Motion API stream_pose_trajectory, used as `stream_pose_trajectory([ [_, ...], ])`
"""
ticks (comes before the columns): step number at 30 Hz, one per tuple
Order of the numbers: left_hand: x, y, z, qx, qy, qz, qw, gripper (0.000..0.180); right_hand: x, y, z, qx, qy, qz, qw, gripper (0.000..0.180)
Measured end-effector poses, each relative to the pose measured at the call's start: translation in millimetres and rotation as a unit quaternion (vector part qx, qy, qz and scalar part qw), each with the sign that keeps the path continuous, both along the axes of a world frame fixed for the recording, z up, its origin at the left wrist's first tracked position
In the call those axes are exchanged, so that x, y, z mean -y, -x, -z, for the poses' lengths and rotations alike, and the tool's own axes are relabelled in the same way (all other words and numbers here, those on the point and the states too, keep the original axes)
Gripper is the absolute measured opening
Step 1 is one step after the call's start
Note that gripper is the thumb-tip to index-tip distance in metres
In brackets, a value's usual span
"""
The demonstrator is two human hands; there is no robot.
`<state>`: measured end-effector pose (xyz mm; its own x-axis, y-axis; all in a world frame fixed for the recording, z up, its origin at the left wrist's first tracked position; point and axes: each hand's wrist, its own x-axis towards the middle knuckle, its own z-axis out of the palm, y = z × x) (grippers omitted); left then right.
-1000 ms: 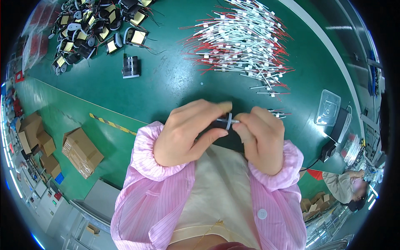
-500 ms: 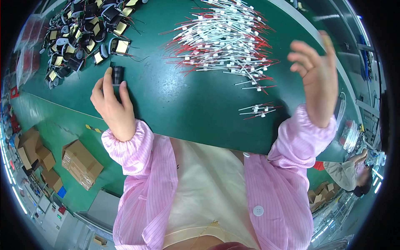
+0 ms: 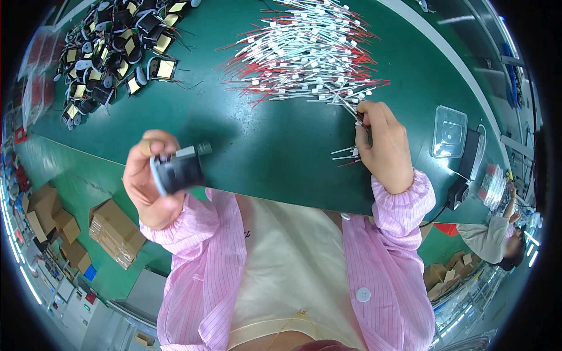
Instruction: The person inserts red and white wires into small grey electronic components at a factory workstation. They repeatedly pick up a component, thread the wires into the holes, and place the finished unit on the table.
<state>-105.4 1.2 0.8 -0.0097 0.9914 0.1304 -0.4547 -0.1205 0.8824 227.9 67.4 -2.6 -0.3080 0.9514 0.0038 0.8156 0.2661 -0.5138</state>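
My left hand is closed around a black plastic housing with a grey rim, held up off the near left of the table. A small tab sticks out at its right end; motion blurs it somewhat. At the lower right edge of the wire pile, my right hand has thumb and fingers pinched on wire leads; the fingers partly hide them. The big pile of red and white wire leads with white connectors lies beyond. Beside my right thumb is a small separate bunch of wire leads.
Black housings with yellow pads are heaped at the far left. On the right of the green table lie a clear plastic box and a black device. Cardboard boxes stand on the floor; another person sits at right.
My left hand has picked the black housing up from the table and brought it nearer. My right hand, raised and open before, has come down and left onto the wire leads.
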Motion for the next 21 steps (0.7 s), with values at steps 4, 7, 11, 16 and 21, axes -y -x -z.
stream_pose_trajectory([
  [4, -16.1, -30.5, 6.3, 0.269, -0.048, 0.205, 0.94, 0.051, 1.8, -5.9, 2.8, 0.031, 0.039, -0.008, 0.999, 0.015],
  [7, -18.3, -54.9, -0.3, 0.331, -0.018, 0.269, 0.904, 0.047, 1.4, -1.8, 0.2, 0.022, -0.035, -0.005, 0.999, 0.012],
  [11, -15.8, -69.2, -2.6, 0.351, 0.022, 0.254, 0.901, 0.044, 1.5, -3.9, -0.9, 0.045, -0.037, -0.03, 0.998, 0.012],
  [16, -15.1, -62.4, -0.9, 0.184, 0.133, 0.182, 0.957, 0.058, -0.2, -22.6, -8.5, 0.063, -0.043, 0.026, 0.997, 0.012],
  [21, -14.3, -73.9, -7.8, 0.01, 0.142, 0.076, 0.987, 0.05, 3.8, -15.7, -28.3, -0.102, 0.021, 0.077, 0.992, 0.023],
])
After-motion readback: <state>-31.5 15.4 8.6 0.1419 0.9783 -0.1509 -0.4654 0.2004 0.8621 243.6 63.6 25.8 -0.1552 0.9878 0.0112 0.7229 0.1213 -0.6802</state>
